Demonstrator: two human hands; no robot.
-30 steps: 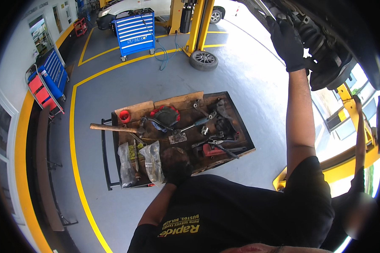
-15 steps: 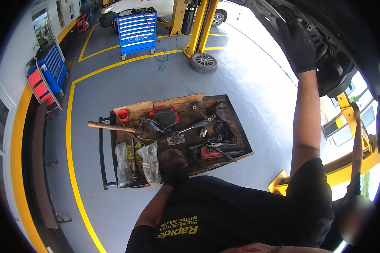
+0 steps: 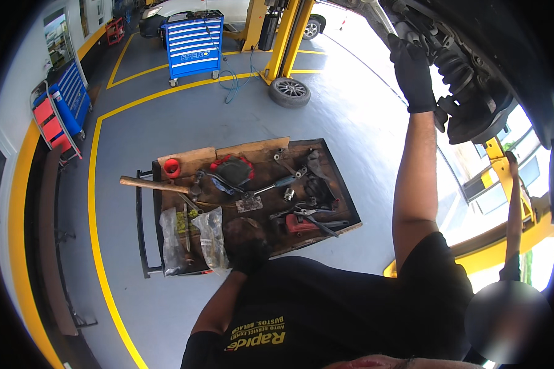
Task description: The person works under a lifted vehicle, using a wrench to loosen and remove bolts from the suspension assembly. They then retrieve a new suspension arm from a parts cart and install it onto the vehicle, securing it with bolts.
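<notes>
My right hand [image 3: 412, 74], in a black glove, is raised to the underside of a lifted car at the upper right. Its fingers are curled closed by the lower end of a pale metal rod [image 3: 380, 15], but what is inside them is hidden. Beside it are a coil spring [image 3: 457, 71] and a dark round wheel hub [image 3: 481, 126]. My left hand [image 3: 251, 255], also gloved in black, is low at the near edge of a tool tray [image 3: 343, 178], against a dark round patch [image 3: 245, 230]. Its fingers blend into the dark surface.
On the tray lie a hammer [image 3: 151, 184], a ratchet [image 3: 271, 186], pliers [image 3: 317, 222], a red tool [image 3: 298, 224], a socket [image 3: 289, 194] and plastic bags [image 3: 213, 240]. Beyond stand a blue tool cabinet [image 3: 194, 49], a wheel [image 3: 289, 92] and a yellow lift post [image 3: 292, 40]. Another person's arm [image 3: 514, 209] is raised at right.
My right hand has shifted left along the car's underside, and its fingers have curled in by the rod. My left hand stays at the tray's edge. The whole view has shifted slightly.
</notes>
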